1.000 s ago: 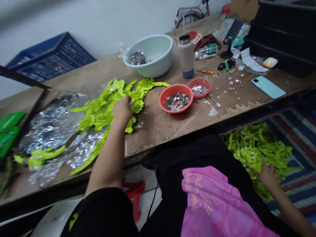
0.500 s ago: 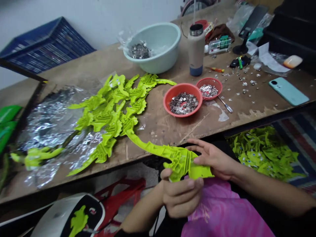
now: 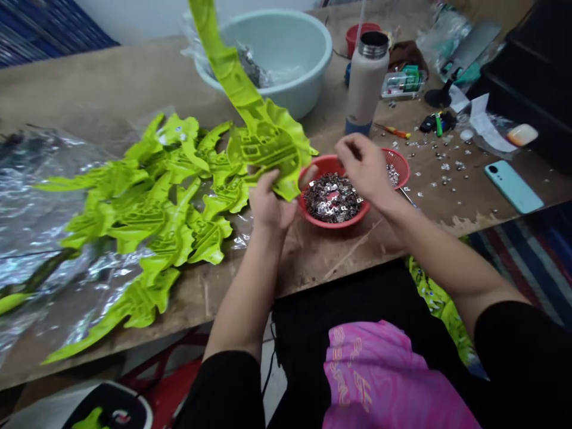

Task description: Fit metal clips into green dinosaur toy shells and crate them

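A lime-green moulded plastic toy shell half [image 3: 268, 143], with ribs inside and a long tail-like end pointing up, is held over the table. My left hand [image 3: 272, 205] grips its lower edge, fingers wrapped behind it. Above the rim of a red bowl [image 3: 334, 224] is my right hand [image 3: 367, 170], its fingertips drawn together in a pinch; whatever is between them is too small to make out. Small silvery metal clips [image 3: 330, 199] fill the bowl. A red mesh basket [image 3: 404, 167] with more metal pieces is partly hidden behind my right hand.
More lime-green shell halves [image 3: 165, 214] lie heaped at left beside clear plastic film [image 3: 49, 173]. A pale-blue basin [image 3: 308, 89] and a bottle [image 3: 367, 83] stand behind. To the right are scattered metal bits, a screwdriver [image 3: 395, 131] and a phone [image 3: 513, 186].
Both hands have moved up and forward from my lap. My left hand has carried the shell half over the table, turned tail upward; my right hand has let go of it and reached the red bowl.
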The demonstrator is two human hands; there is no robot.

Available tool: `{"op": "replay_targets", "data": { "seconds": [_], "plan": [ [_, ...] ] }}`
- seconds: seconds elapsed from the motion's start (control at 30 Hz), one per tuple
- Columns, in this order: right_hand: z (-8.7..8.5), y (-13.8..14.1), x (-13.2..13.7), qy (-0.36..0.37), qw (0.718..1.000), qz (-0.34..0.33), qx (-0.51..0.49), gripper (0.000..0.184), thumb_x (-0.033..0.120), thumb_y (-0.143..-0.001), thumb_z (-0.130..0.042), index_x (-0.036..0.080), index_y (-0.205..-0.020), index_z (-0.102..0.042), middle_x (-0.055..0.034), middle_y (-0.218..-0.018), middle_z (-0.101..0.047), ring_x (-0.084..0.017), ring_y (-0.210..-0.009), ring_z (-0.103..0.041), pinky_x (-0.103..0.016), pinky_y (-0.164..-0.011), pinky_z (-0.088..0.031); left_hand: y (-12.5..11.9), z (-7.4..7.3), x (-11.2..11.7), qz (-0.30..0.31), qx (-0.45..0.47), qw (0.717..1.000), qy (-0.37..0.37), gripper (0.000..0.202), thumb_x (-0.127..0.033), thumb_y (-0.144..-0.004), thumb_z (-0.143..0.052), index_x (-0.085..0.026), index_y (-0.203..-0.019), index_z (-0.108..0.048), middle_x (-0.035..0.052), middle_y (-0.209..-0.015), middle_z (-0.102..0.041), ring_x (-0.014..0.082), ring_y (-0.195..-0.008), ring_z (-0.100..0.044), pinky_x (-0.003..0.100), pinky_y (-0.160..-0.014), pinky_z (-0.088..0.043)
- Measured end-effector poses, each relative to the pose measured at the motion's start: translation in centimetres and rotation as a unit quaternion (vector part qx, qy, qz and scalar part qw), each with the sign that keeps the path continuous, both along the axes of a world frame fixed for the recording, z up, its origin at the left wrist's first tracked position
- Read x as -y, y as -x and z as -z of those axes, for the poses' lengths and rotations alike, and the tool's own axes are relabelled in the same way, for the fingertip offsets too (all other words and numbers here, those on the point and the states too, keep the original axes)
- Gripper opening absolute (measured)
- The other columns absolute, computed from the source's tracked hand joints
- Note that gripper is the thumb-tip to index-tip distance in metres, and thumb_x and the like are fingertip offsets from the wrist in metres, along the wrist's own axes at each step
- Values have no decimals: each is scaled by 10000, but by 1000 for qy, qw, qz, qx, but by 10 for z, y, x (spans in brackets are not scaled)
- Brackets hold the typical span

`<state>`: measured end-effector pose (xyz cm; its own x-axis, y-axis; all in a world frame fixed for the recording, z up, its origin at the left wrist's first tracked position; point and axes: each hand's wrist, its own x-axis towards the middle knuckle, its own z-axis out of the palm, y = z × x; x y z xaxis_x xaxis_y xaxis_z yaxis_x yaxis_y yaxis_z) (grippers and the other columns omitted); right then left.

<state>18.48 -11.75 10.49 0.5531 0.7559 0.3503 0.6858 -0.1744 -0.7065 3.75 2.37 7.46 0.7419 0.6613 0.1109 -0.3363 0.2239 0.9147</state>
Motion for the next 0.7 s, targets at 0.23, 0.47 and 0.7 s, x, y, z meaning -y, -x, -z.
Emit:
{"op": "replay_targets", "data": {
  "seconds": [0.23, 0.47, 0.7],
  "plan": [
    [21, -20, -39, 392, 885, -137, 209, 301, 155, -1022, -603, 119, -1197, -844, -224, -1202, -831, -390, -1098, -782, -455, -907, -573, -6, 12, -31, -38, 95, 982, 160, 601, -286, -862, -616, -301, -1463, -647, 72, -1386, -773, 309, -1585, -546, 569, -1341, -490],
    [-7, -44, -25, 272, 944, -113, 147, 306, 173, -981, -663, 193, -1185, -889, -133, -1152, -864, -335, -1082, -792, -476, -1032, -596, 0, -9, 8, -18, 130, 968, 214, 646, -228, -875, -541, -367, -1498, -643, 55, -1388, -794, 348, -1537, -618, 664, -1313, -480],
    [13, -56, -7, 120, 983, -123, 59, 149, 214, -864, -739, 217, -936, -870, -54, -922, -852, -241, -851, -782, -414, -896, -643, -6, 8, 14, -7, 89, 988, 125, 695, -154, -705, -750, -334, -1361, -608, 51, -1317, -769, 351, -1379, -721, 555, -1251, -568]
  ]
}}
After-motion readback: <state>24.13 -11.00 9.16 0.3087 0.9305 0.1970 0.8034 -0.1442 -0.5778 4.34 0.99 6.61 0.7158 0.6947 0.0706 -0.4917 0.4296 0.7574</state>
